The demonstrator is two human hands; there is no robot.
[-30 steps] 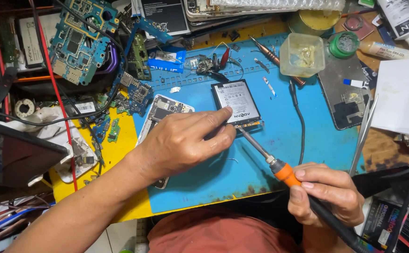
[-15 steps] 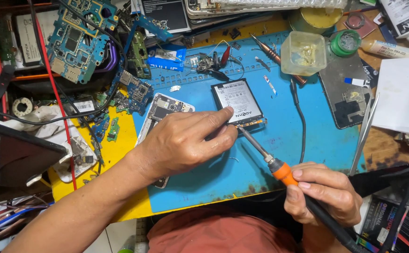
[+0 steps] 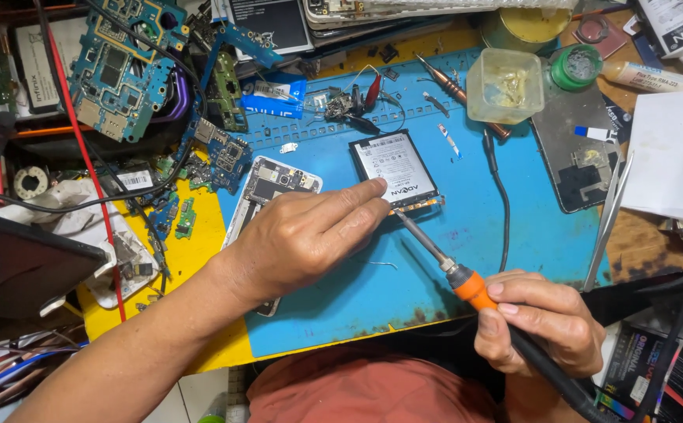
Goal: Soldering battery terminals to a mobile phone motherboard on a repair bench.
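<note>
Two hands at work over a blue repair mat (image 3: 404, 290), seen from just above. Right hand (image 3: 541, 321) wrapped closed around a soldering iron (image 3: 467, 283), fingers on the orange collar, dark cord trailing off toward the lower right. Iron tip laid against the lower edge of a flat phone battery (image 3: 395, 168), at the small gold-coloured connector strip.

Left hand (image 3: 310, 235) loosely curled, forefinger stretched out with its tip pressing the battery's lower left corner, apparently pinning it. Whether anything thin, such as solder wire, is pinched between thumb and finger cannot be told from here. Battery lies flat, mid-mat, label side up.

Under the left wrist: an opened phone frame (image 3: 275, 188) with its board showing, just beside the battery, not touching it as far as I can see. Clear plastic tub (image 3: 504, 84) sits at the mat's upper right, a pair of tweezers (image 3: 451, 82) beside it. Loose blue circuit boards (image 3: 118, 66) are piled at upper left, off the mat. Dark phone back panel (image 3: 580, 157) lies at the right edge.

Judgement: step in hand looks like working the joint at the battery's terminal strip, with the tip already on it. Any next move calls for a steady iron with the tip confined to the strip, well off the battery body, and the pinning finger kept clear of the hot barrel, which runs close to it.
</note>
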